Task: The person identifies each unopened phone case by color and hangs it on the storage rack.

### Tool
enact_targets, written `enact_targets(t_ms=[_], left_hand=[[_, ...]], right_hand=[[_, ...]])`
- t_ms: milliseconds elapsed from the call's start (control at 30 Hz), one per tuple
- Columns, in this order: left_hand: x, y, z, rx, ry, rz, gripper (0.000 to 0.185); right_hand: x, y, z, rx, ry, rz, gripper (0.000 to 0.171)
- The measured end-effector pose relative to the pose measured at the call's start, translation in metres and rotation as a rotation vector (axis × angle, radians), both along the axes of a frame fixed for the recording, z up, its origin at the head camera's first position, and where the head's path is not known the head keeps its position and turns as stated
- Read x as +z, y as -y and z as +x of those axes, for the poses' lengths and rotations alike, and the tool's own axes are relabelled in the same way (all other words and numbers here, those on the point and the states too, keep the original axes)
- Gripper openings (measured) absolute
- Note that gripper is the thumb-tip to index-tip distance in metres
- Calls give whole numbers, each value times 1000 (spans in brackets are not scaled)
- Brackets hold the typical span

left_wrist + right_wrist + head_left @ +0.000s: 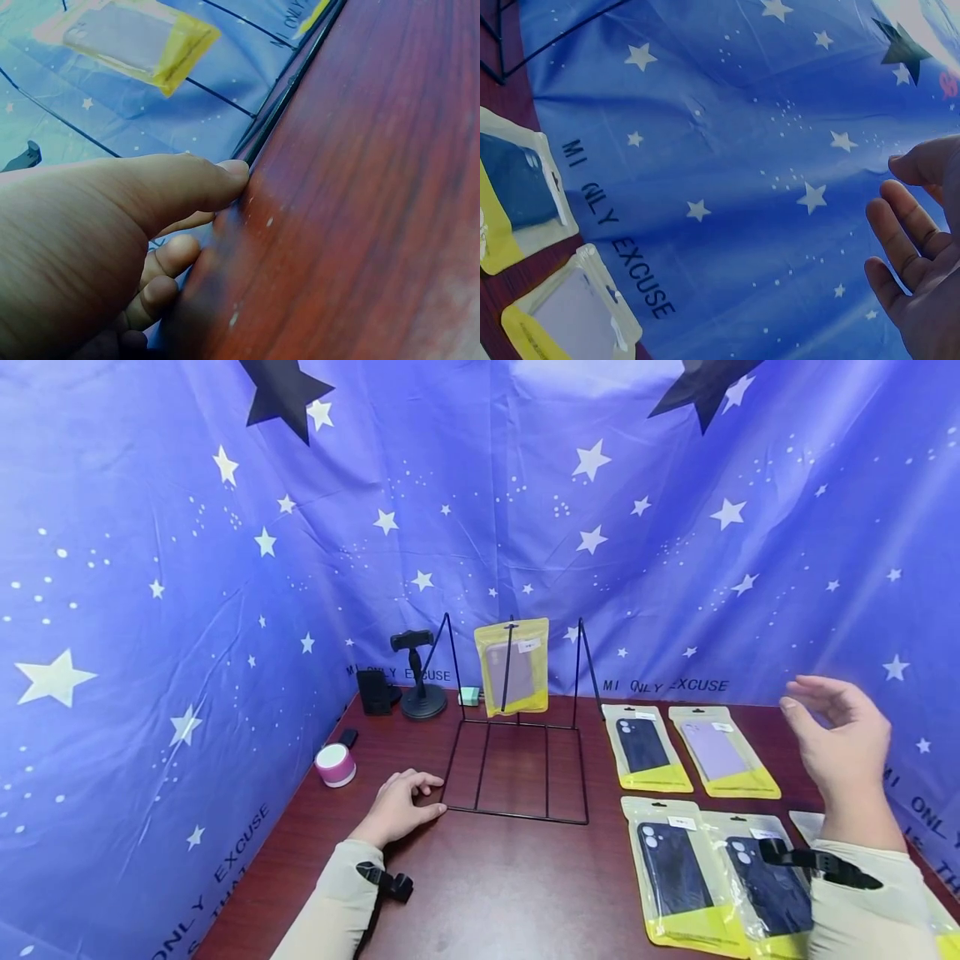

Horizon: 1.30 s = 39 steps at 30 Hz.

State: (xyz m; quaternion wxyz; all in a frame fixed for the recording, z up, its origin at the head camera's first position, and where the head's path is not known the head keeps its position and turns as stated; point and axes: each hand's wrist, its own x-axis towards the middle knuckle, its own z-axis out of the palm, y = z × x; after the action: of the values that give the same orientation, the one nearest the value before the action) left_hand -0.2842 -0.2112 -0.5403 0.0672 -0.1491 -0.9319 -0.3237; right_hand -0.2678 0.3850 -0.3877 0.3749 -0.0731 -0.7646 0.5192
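Note:
A black wire display rack (512, 817) stands on the table, and a phone case in a yellow-and-clear pouch (536, 685) hangs from its middle prong. My left hand (399, 806) pinches the rack's near left corner, thumb against the wire in the left wrist view and the other fingers partly behind it. Raised above the table's right side, my right hand (847, 735) holds nothing, its fingers loosely bent and apart. Below and left of it lie a pouch with a lilac phone case (716, 750) and one with a dark case (641, 745).
More pouched phone cases (675, 868) lie at the front right, partly behind the right forearm. At the back left are a black phone stand (423, 702), a dark block-like object (373, 692) and a pink-and-white round container (335, 766). Starry blue cloth (480, 527) encloses the table.

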Motion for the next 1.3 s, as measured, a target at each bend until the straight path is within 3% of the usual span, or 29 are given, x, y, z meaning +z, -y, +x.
enact_targets(t_ms=[233,400,533,800,1100,1300], left_hand=[[0,2,1,13,-2,8,38],[0,0,-2,-15,-6,8,39],[0,0,-2,-13,-7,11,38],[-1,0,-2,-5,-1,8,38],[1,-1,-2,-1,16,6,38],[1,-1,-1,-5,2,13,38]], right_hand=[[-10,-6,-4,7,30,-8,38],[-18,-18,-5,-7,128,-48,39],[-27,-26,-8,31,167,-65,40],[-48,-37,-17,112,137,-22,37],[-57,-37,-21,52,243,44,41],[-64,-37,-25,38,336,127,54]])
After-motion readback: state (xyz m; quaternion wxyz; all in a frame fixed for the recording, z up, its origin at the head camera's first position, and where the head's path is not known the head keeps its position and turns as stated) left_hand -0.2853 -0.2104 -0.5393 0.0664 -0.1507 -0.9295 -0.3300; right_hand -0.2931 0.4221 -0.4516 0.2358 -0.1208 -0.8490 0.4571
